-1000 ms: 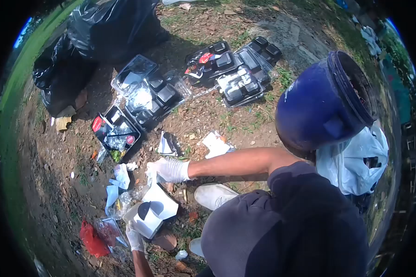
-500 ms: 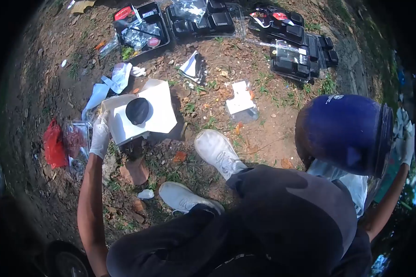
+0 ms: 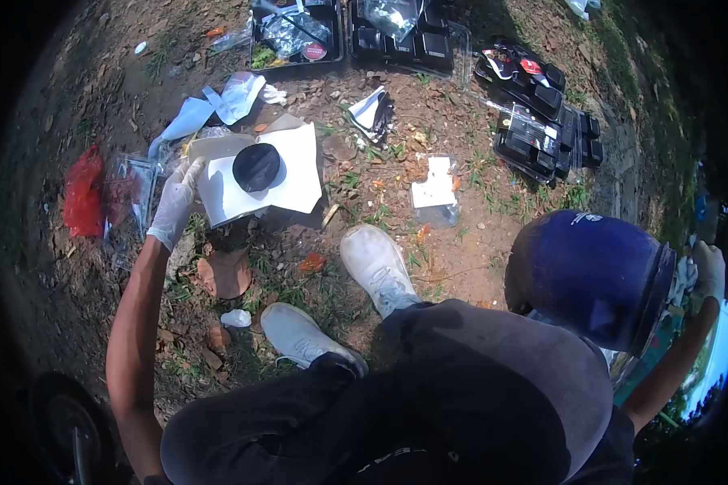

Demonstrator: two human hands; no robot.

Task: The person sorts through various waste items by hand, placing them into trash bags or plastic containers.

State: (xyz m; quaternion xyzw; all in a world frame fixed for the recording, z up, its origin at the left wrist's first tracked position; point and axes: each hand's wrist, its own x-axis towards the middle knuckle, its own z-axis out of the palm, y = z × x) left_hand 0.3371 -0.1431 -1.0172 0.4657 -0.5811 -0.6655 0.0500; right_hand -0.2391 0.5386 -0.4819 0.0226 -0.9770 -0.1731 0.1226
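Note:
My left hand [image 3: 177, 204], in a thin white glove, pinches the left edge of an open white paper food box [image 3: 301, 174]. A round black lid-like piece [image 3: 256, 168] lies on the box. At the far right my right hand [image 3: 709, 269], also gloved, is curled beside the mouth of a blue plastic drum [image 3: 584, 271] lying on its side. Crumpled whitish material [image 3: 684, 279] shows between that hand and the drum's rim; what the fingers hold is partly hidden.
Black plastic food trays [image 3: 412, 48] lie at the top, with more trays [image 3: 534, 145] at upper right. A red bag [image 3: 83, 194], blue paper [image 3: 184, 121], a folded white paper [image 3: 370, 113] and white card [image 3: 435, 184] litter the soil. My shoes [image 3: 376, 263] are in the middle.
The view has turned, so things on the left sit higher and the drum lower. My left hand stays at the box edge. My right hand's fingers look more curled beside the drum's mouth.

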